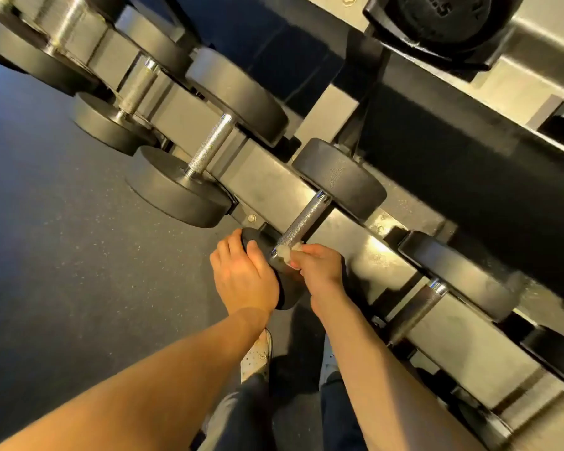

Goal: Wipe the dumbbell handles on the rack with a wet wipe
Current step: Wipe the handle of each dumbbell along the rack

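Wiping dumbbell handle (pixel 302 221) with wet wipe (pixel 287 252), right hand (pixel 319 266) pinching

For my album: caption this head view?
Right hand presses a wet wipe to a dumbbell handle; left hand rests on its end weight.

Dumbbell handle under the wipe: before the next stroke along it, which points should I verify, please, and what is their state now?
1. Right hand grip on the wet wipe: ok, pinched in the fingers.
2. Wet wipe touching the dumbbell handle: ok, at its near end.
3. Left hand steadying the near dumbbell head: ok, it rests on it.
4. Handle bare up to the far dumbbell head: ok.
5. Wipe moist enough: cannot tell.
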